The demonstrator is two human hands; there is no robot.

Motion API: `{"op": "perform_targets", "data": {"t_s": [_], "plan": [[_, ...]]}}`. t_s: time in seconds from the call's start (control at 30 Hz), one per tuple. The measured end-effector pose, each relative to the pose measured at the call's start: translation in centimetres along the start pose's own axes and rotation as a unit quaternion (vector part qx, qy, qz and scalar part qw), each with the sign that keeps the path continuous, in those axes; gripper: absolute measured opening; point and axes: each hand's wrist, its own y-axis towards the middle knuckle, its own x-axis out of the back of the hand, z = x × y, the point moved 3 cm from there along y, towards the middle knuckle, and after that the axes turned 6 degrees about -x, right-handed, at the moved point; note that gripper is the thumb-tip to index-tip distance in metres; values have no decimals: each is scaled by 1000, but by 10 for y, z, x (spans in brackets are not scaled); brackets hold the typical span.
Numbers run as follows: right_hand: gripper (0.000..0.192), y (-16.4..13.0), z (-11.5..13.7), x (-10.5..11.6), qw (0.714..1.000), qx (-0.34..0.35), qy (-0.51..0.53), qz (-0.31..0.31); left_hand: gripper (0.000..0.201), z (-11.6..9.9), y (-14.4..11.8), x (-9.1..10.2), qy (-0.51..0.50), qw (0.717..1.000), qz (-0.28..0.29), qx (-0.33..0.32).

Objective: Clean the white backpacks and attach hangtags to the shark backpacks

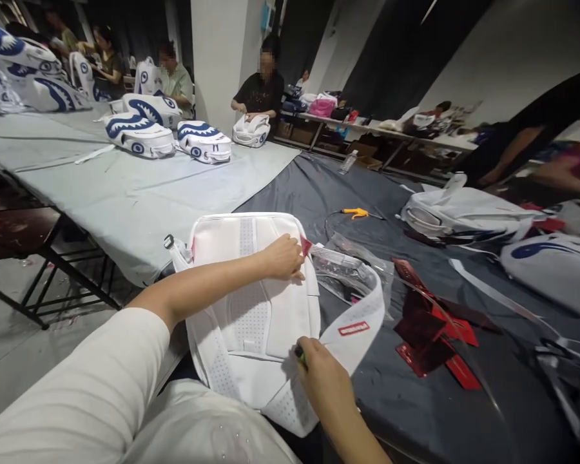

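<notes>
A white backpack [249,309] lies back panel up at the table edge in front of me, with dotted mesh strips down its middle. My left hand [285,258] reaches across it, fingers curled closed on its right side, just beside a bit of red film [306,245]. What exactly the fingertips pinch is hidden. A shoulder strap [362,316] with a red label loops out to the right. Low on the bag's right side, my right hand [325,374] is closed around a small black-and-green tool [300,353], mostly covered by the fingers.
Red plastic film pieces [428,322] and a clear plastic bag [362,258] lie to the right. Beyond them are an orange air blow gun [355,212] and more white bags [464,209]. Shark-patterned backpacks [140,134] stand across the pale table. A co-worker [261,84] handles a bag opposite.
</notes>
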Motion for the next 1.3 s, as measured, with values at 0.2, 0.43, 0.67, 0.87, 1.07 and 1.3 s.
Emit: {"op": "perform_targets", "data": {"t_s": [0.2, 0.43, 0.67, 0.87, 1.07, 1.3], "plan": [[12, -19, -10, -13, 997, -33, 62, -4, 38, -32, -39, 47, -29, 994, -42, -96], [14, -13, -5, -9, 992, -82, 84, 39, 24, -36, -41, 77, -87, 984, 103, -121], [16, 5, 5, -4, 994, -78, 70, 28, 26, -18, -11, 44, 1, 978, 188, -95], [18, 9, 6, -5, 995, -68, 63, 42, 52, 31, -21, 58, 16, 992, 88, -92], [18, 12, 7, -7, 995, -64, 56, 48, 56, 82, -37, 79, -1, 998, 46, -38], [20, 18, 1, -11, 995, -59, 65, 49, 18, 52, -138, 73, 17, 971, -175, 163]]}}
